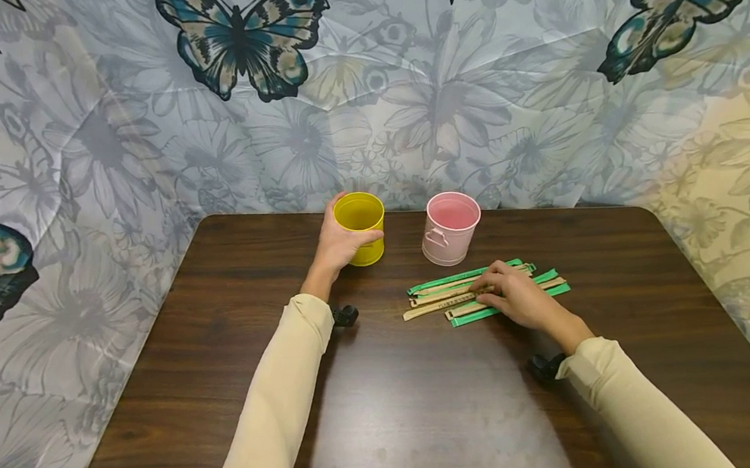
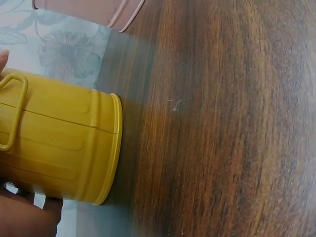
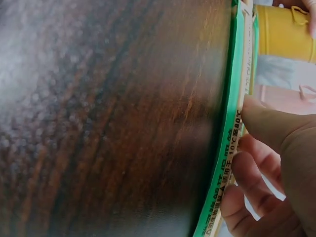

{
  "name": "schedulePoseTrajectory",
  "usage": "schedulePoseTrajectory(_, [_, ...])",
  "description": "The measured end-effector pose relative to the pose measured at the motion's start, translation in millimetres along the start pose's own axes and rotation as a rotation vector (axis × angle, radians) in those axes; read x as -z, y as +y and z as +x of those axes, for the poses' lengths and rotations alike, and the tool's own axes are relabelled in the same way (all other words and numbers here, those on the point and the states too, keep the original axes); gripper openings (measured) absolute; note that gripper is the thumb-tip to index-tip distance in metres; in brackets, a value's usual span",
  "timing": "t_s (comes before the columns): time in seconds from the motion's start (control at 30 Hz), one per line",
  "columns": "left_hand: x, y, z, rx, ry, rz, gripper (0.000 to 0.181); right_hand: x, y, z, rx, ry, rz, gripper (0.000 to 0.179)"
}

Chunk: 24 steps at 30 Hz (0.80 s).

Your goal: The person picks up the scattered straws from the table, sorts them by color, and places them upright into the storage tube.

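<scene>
In the head view my left hand [image 1: 336, 244] grips a small yellow metal bucket [image 1: 366, 255], with the thumb across its near side. The bucket [image 2: 59, 133] stands upright, and its wire handle shows in the left wrist view. My right hand [image 1: 517, 297] is over a loose pile of wrapped straws [image 1: 440, 306] in thin green and tan paper sleeves with dark print. Its thumb and fingertips pinch a tan sleeve in the pile; the palm hides part of the sleeves. In the right wrist view a green sleeve [image 3: 232, 113] lies in front of the curled fingers [image 3: 249, 177].
A pink metal bucket [image 1: 448, 244] stands upright right of the yellow one, behind the straws. Both buckets are near the back edge of the dark wooden table [image 1: 421, 412]. A butterfly-and-flower cloth [image 1: 362, 113] hangs behind it.
</scene>
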<state>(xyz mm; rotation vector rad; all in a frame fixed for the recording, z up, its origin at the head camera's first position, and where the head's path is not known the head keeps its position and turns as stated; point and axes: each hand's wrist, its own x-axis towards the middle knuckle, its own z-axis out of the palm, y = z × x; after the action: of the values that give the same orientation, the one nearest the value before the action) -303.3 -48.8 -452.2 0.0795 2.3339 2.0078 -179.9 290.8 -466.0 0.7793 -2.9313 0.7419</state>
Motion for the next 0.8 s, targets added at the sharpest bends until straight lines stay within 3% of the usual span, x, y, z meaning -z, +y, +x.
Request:
schedulePoseTrajectory(0.57, [-1.3,0.4,-0.9,-0.024,0.009,-0.057,0.104,2.9,6.1,6.6,0.035,-0.047,-0.005,0.020])
schedulePoseTrajectory(0.8, [-1.5,-0.9,-1.9,-0.011,-0.002,-0.056,0.104,0.8,6.4,4.4,0.027,-0.030,0.006,0.010])
